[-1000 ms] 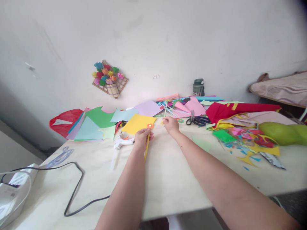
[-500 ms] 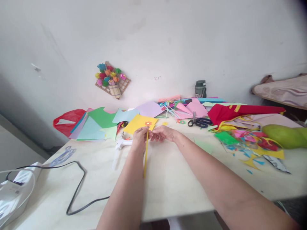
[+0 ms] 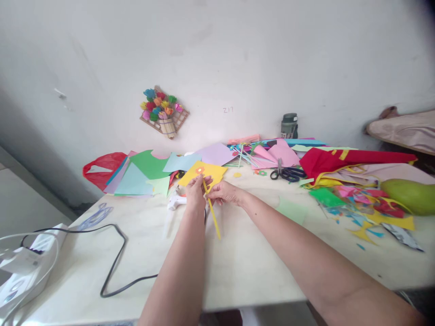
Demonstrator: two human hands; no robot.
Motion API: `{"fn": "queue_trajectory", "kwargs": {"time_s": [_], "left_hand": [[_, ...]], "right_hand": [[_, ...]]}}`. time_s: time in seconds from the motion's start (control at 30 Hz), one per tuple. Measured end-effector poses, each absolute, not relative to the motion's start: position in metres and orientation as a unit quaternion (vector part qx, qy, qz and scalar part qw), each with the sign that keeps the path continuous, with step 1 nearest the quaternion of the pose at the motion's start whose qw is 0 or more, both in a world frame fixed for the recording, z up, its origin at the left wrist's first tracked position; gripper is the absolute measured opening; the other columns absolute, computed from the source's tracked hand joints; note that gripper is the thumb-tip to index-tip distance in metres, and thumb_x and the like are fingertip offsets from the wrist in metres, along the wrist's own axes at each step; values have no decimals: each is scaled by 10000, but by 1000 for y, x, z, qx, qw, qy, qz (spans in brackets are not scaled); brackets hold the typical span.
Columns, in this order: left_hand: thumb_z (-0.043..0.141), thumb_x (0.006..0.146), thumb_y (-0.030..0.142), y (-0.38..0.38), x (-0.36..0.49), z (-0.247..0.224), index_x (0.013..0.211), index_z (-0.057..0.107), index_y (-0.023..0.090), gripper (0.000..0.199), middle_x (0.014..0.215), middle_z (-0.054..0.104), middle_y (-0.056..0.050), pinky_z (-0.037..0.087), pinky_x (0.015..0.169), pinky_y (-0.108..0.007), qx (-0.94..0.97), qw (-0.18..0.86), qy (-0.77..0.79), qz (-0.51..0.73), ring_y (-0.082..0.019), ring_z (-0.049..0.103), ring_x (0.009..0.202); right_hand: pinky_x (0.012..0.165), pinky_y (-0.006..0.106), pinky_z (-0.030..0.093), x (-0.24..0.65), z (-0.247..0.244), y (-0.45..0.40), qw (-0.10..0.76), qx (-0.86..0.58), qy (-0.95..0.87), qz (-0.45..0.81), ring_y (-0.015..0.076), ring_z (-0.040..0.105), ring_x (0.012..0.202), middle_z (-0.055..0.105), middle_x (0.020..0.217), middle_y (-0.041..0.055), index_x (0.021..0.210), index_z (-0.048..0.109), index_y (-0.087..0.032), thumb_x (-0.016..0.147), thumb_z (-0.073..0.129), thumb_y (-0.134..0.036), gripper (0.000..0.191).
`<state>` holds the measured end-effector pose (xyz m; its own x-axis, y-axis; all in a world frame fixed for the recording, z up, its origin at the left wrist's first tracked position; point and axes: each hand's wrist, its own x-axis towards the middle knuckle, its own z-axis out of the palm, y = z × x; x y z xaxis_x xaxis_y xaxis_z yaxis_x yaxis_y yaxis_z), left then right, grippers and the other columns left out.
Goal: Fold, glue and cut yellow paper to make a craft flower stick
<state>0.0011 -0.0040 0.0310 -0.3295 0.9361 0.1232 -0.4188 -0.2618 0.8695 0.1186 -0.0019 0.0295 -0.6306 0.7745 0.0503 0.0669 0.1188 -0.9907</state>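
An orange paper flower (image 3: pixel 199 170) with a yellow centre tops a thin yellow stem (image 3: pixel 214 219) that slants down toward me. My left hand (image 3: pixel 196 190) is closed around the stem just under the bloom. Lower down, the fingertips of my right hand (image 3: pixel 226 194) pinch the same stem from the right side. Behind the flower lies a yellow paper sheet (image 3: pixel 215 171). A white glue gun (image 3: pixel 176 201) rests on the table beside my left wrist, partly covered by my left hand and forearm.
Coloured paper sheets (image 3: pixel 129 179) lie along the back left. Dark-handled scissors (image 3: pixel 288 174) are at back right, near paper scraps (image 3: pixel 360 217) and a green fruit (image 3: pixel 404 194). A black cord (image 3: pixel 112 262) crosses the left side by a power strip (image 3: pixel 30 267).
The flower has tipped left and the stem's lower end has swung right, away from my left forearm. My right fingers have moved slightly lower on the stem. The view has shifted slightly.
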Motion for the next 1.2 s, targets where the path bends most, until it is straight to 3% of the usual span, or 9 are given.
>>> {"fn": "queue_trajectory", "kwargs": {"time_s": [0.27,0.47,0.77,1.03,1.2], "left_hand": [[669,606,361,-7,4,30,742,531,123,307,620,648,-63,457,544,-253,367,497,392,682,-173,630,589],[668,592,412,-9,6,30,717,527,122,346,618,646,-65,438,493,-234,389,489,406,667,-146,602,520],[656,620,311,-10,5,26,823,562,116,297,742,661,-83,402,436,-209,452,532,344,627,-134,591,530],[527,700,364,-8,3,31,849,549,115,291,743,659,-104,460,572,-268,364,558,342,663,-183,625,692],[648,613,377,-10,6,26,714,586,107,295,627,634,-66,374,399,-207,458,527,378,608,-123,555,473]], "right_hand": [[407,179,283,122,34,-4,318,-338,-683,564,44,421,374,532,445,-41,512,494,-135,667,563,-183,176],[377,176,238,126,31,0,320,-333,-687,561,56,457,411,564,486,-29,538,495,-143,657,519,-185,128],[363,172,262,129,26,7,347,-302,-669,583,71,491,435,617,558,6,565,474,-153,641,520,-208,104],[357,164,274,133,26,7,346,-293,-668,590,69,494,436,616,552,15,578,496,-143,653,513,-206,100],[365,163,281,132,25,7,351,-304,-671,578,73,506,452,615,549,8,565,508,-142,628,526,-182,77]]}}
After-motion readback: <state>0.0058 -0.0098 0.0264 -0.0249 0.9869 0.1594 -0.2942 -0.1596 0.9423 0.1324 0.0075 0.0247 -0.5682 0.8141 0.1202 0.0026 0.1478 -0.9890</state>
